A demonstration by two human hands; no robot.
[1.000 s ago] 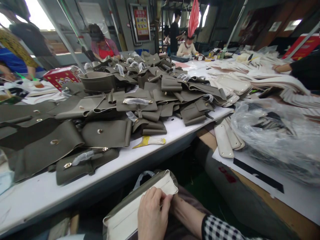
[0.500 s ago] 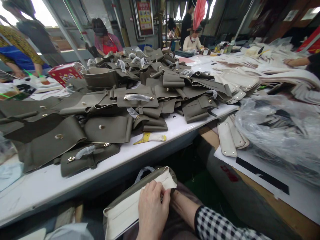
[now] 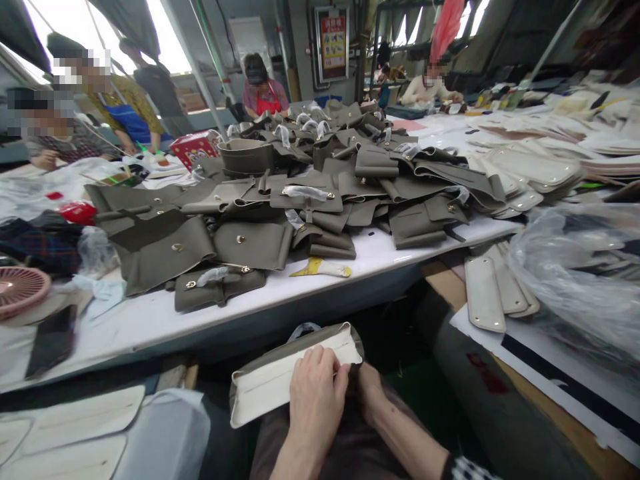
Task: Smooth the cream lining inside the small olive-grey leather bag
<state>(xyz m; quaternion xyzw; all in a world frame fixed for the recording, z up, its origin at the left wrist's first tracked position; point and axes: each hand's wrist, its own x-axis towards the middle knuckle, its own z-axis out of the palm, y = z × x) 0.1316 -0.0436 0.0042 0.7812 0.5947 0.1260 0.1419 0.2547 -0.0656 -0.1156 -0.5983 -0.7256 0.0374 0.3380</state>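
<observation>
An olive-grey handbag (image 3: pixel 295 350) with a pale lining panel (image 3: pixel 265 393) facing up lies tilted over my lap. Across its near long edge, my left hand (image 3: pixel 317 383) is closed, with thumb and bent fingers pinching the panel's edge. My right hand (image 3: pixel 369 387) reaches in at the bag's right end and grips it from below; its fingers are hidden behind the bag. A plastic-wrapped handle (image 3: pixel 303 330) shows at the bag's far side.
Olive-grey bag pieces (image 3: pixel 250 243) heap on the white table (image 3: pixel 150 330). A yellow-and-white tool (image 3: pixel 323 267) lies by its edge. Pale strips (image 3: pixel 485 293) and clear plastic (image 3: pixel 575 267) are right; pale panels (image 3: pixel 85 417), a phone (image 3: pixel 51 340) and a fan (image 3: pixel 23 291) left. Co-workers sit beyond.
My view has swung left, bringing the fan, phone and pale panels into sight. The bag has turned flatter, and my right forearm is now lower and farther from my left hand.
</observation>
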